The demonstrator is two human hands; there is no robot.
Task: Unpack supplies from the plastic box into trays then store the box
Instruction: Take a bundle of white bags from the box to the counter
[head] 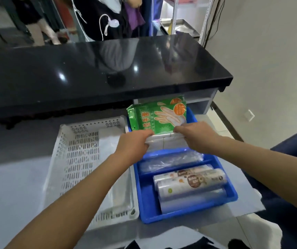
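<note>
1. Squarely over the far compartment of the blue plastic divided tray [145,194], a whitish translucent flat pack [167,141] is held at both ends. Its long axis runs left to right, parallel to the tray's dividers and to the far edge of the grey tabletop [18,186].
2. The left hand [135,142] has its grip curled round the pack's left end, and the right hand [196,135] has its grip closed on the right end. Neither grip is slack, and each hand is equally near its own end.
3. Green foil packets printed with a glove [158,115] stand upright just behind the pack, towards the tray's far wall. The fingertips reach their lower edge, but I cannot tell whether the grips hold them as well.
4. By my judgement the coming move is downward, not sideways. The compartment lies directly beneath, and the pack is already lined up with it. It likely needs only to be kept level and slid in front of the green packets.
5. The middle compartment holds clear plastic bags [171,160], and the near one holds printed rolls of film [189,182].
6. The white perforated plastic basket [83,150] sits just beside the tray's left wall with clear plastic lying in it. It is probably the box to be stored, and it is not yet emptied.
</note>
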